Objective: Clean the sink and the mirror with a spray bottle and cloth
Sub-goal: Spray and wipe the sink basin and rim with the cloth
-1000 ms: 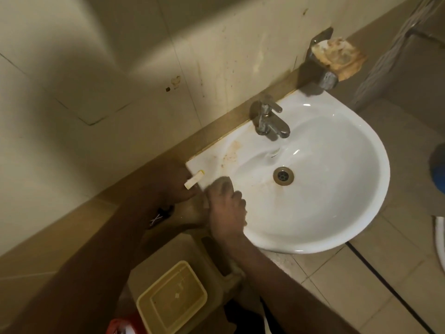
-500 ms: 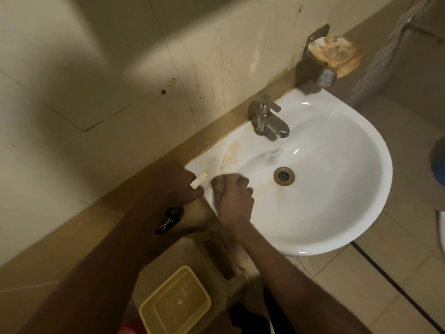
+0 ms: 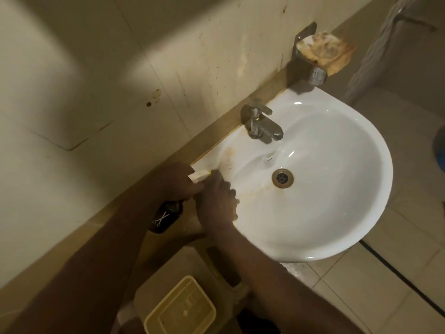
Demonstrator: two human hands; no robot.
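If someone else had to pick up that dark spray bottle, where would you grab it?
Probably round the neck, just under the pale trigger head, which is where the left hand grips the spray bottle now. The dark body hangs below the fist beside the sink rim, so a second taker could wrap the body from the open, near side.

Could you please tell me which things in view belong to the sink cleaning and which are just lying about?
In use: sink, spray bottle in the left hand, cloth under the right hand.
Lying about: tap, soap dish, yellow container.
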